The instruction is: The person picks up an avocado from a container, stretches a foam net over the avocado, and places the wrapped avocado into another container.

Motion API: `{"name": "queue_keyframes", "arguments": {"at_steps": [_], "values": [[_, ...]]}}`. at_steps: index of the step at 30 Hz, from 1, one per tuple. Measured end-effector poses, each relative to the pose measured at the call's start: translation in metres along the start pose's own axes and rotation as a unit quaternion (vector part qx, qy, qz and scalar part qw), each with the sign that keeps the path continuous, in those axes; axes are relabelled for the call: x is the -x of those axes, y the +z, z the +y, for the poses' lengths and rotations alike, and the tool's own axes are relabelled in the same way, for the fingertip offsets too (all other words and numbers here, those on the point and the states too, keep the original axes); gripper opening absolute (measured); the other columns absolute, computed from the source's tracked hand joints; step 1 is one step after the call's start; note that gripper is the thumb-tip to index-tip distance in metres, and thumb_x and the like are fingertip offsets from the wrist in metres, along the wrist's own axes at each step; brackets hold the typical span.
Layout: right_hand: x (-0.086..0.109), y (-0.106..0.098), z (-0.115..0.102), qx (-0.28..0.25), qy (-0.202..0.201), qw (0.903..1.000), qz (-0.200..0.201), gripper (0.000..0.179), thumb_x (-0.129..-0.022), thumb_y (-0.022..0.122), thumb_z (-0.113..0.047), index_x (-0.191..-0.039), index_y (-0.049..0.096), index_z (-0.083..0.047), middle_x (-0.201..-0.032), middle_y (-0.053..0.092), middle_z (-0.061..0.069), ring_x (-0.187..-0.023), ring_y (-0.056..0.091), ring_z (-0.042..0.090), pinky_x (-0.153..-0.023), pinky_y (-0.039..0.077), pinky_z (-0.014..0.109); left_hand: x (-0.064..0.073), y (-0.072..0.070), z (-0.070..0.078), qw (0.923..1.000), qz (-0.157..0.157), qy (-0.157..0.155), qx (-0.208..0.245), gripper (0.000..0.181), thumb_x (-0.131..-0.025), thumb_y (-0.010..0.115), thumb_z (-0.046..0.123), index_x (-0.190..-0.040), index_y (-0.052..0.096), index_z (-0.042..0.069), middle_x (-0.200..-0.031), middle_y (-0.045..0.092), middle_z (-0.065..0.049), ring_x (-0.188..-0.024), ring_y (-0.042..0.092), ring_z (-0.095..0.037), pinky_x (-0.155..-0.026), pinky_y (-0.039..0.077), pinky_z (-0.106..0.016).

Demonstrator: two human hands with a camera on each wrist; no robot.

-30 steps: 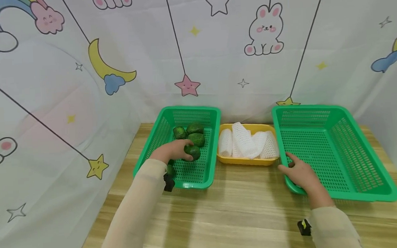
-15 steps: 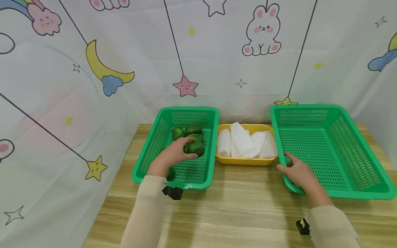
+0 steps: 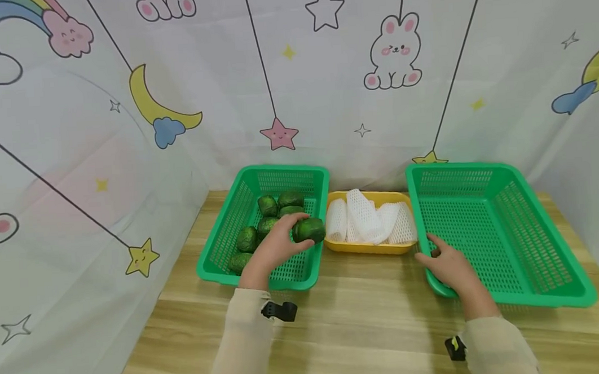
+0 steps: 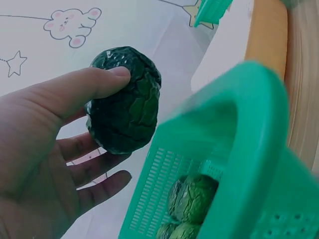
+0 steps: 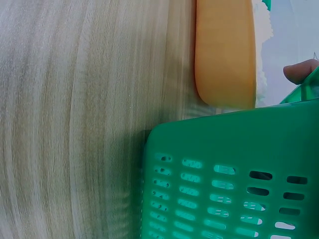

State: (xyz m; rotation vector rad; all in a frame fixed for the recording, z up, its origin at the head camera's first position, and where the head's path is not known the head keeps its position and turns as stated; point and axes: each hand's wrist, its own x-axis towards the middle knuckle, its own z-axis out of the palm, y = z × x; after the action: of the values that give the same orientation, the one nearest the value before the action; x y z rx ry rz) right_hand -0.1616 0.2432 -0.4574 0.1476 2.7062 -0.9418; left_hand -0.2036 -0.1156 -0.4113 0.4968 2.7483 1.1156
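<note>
My left hand (image 3: 278,245) holds a dark green, wrinkled avocado (image 3: 309,230) between thumb and fingers, over the right rim of the left green basket (image 3: 321,200). The left wrist view shows the thumb on top of the avocado (image 4: 127,104), with the lower fingers spread beneath. Several more avocados (image 3: 248,239) lie in that basket. My right hand (image 3: 451,266) grips the left rim of the right green basket (image 3: 547,219) near its front corner. In the right wrist view only a fingertip (image 5: 299,72) shows beyond the rim; the rest is hidden.
A yellow tray (image 3: 374,248) stands between the two baskets, with several white foam net sleeves (image 3: 364,217) in it. All stand on a wood-grain table (image 3: 362,319). A printed white cloth (image 3: 222,72) hangs behind and along the left.
My left hand has lifted the avocado and carried it rightward, from inside the left basket to over its right rim. More avocados now show behind it. The right hand has stayed at the rim.
</note>
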Motion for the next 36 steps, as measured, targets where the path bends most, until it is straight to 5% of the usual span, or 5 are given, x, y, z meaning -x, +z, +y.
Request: {"name": "queue_keyframes", "arguments": {"at_steps": [6, 21, 36], "values": [[0.000, 0.001, 0.001, -0.001, 0.002, 1.0000, 0.000, 0.083, -0.090, 0.047, -0.053, -0.147, 0.016, -0.001, -0.123, 0.046, 0.031, -0.099, 0.051, 0.039, -0.072, 0.043, 0.045, -0.001, 0.020, 0.010, 0.9982, 0.029, 0.049, 0.021, 0.057, -0.085, 0.069, 0.025, -0.135, 0.045, 0.012, -0.134, 0.043, -0.011, -0.123, 0.039, -0.030, -0.094, 0.039, -0.048], [0.000, 0.001, 0.000, -0.010, 0.005, 0.9999, -0.001, 0.084, -0.090, 0.047, -0.055, -0.147, 0.016, 0.000, -0.124, 0.044, 0.031, -0.101, 0.050, 0.040, -0.075, 0.043, 0.047, -0.008, 0.070, 0.034, 0.9956, 0.033, 0.086, 0.015, 0.055, -0.081, 0.073, 0.021, -0.131, 0.050, 0.012, -0.125, 0.047, -0.010, -0.115, 0.043, -0.027, -0.090, 0.042, -0.043], [0.000, 0.002, 0.001, -0.010, -0.001, 0.9999, 0.003, 0.084, -0.089, 0.047, -0.055, -0.146, 0.017, -0.001, -0.123, 0.045, 0.031, -0.100, 0.050, 0.039, -0.073, 0.043, 0.046, -0.012, 0.099, 0.042, 0.9969, 0.021, 0.074, -0.019, 0.053, -0.080, 0.074, 0.021, -0.128, 0.052, 0.015, -0.119, 0.050, -0.008, -0.109, 0.046, -0.022, -0.086, 0.044, -0.036]]}}
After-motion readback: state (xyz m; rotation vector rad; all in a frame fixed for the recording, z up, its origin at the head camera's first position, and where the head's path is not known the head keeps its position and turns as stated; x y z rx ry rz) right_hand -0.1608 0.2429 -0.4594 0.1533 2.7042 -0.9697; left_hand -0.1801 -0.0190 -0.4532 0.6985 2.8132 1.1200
